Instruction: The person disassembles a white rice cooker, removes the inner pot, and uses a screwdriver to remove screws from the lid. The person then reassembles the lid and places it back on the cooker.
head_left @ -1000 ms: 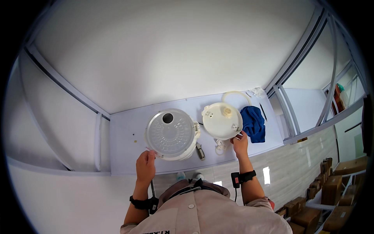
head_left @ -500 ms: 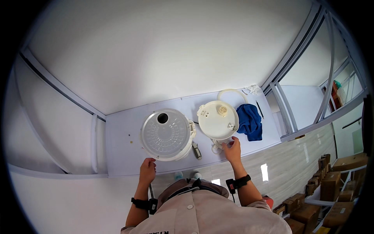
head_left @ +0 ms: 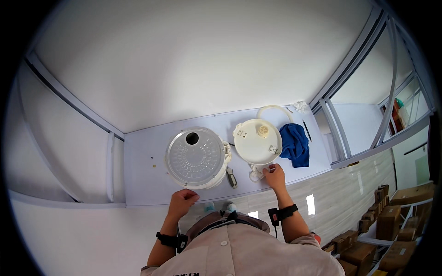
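The pale bench point(head_left: 142, 186) carries a large round appliance body point(head_left: 195, 156) on its left half. The body is cream-sided, with a flat silvery disc on top, a ring of embossed marks around the middle and a dark round hole toward the far side; a cream hinge-like part juts from its right edge. To its right, well onto the bench, lies a shallow cream lid point(head_left: 251, 143), round and dish-like, with a raised round knob and small fittings inside. A crumpled blue cloth point(head_left: 294, 146) sits just beside it, and a pale ring point(head_left: 275, 108) lies behind.

The left hand point(head_left: 183, 201) is near the body's front, at the bench's near edge, fingers drawn toward the thumb; whether anything is between them I cannot tell. The right hand point(head_left: 275, 177) is at a small white piece point(head_left: 255, 174) in front of the lid, thumb and fingers bent close; whether they pinch it is unclear. A grey-handled tool point(head_left: 232, 178) lies between body and piece.

A second ago the right hand was at the lid's near edge; now it has left it. The left hand has come away from the body's front-left rim.
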The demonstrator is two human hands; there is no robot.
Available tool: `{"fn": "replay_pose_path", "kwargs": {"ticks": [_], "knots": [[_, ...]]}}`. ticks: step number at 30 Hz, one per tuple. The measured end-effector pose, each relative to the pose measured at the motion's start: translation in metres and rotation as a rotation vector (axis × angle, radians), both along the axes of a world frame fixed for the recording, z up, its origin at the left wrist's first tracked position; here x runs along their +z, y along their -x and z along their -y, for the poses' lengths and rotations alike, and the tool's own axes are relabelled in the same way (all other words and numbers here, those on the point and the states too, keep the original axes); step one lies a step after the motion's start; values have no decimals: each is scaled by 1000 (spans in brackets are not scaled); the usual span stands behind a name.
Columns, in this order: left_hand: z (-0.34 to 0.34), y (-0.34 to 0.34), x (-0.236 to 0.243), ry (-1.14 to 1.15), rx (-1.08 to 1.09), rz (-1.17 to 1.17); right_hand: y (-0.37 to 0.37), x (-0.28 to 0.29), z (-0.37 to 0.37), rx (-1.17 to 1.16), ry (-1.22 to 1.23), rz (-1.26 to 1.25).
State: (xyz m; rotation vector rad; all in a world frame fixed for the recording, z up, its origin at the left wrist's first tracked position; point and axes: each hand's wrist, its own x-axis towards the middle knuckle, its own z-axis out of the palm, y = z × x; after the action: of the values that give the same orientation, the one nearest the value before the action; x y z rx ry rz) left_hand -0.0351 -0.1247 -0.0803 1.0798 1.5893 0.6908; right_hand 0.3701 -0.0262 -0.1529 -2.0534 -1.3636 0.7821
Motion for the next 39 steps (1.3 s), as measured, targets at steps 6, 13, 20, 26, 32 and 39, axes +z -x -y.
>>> {"fn": "replay_pose_path", "kwargs": {"ticks": [6,13,20,26,32,39], "knots": [[-6,-15,8,-60,-338,-46,-8,2,6,-2,113,-477],[-23,-43,21,-85,-629,-39,0,28,20,222,189,-535],[-25,-37,12,-153,-582,-75,49,82,-2,552,176,-728],[-19,-8,15,-212,-414,-116,94,86,-28,884,148,-750],[-19,23,12,-279,-112,-187,123,99,-26,1015,163,-591],[-24,40,2,-276,200,-267,134,113,-25,865,367,-695]]}}
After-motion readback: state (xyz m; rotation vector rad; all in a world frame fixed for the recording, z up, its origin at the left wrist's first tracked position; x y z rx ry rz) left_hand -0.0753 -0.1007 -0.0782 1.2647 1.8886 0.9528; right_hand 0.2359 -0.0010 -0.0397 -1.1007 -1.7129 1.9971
